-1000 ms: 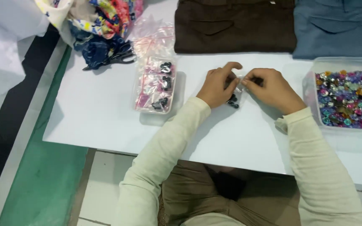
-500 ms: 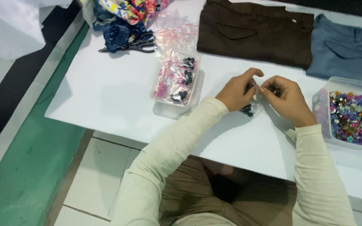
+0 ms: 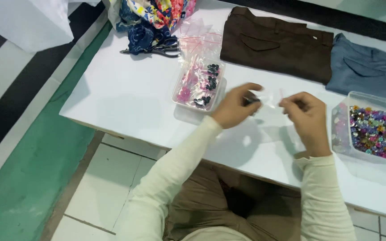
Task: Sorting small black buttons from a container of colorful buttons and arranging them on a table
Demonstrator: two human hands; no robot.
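Note:
Both hands hover over a white table (image 3: 126, 102), with a small clear plastic bag (image 3: 269, 99) stretched between them. My left hand (image 3: 235, 106) pinches the bag's left end, where small dark pieces show at the fingertips. My right hand (image 3: 307, 117) pinches its right end near a thin red strip. The bag is blurred, so its contents are hard to make out.
A clear tray (image 3: 197, 85) of pink and black small pieces lies left of my hands, with clear bags (image 3: 197, 42) behind it. A clear box of colourful beads (image 3: 371, 131) sits at the right. Scissors (image 3: 157, 50), patterned fabric (image 3: 155, 13), brown trousers (image 3: 278, 42) and blue trousers (image 3: 371, 69) lie at the back.
My hands were close together at the table surface; now they have lifted and drawn apart, stretching the small bag between them. The camera view has shifted left.

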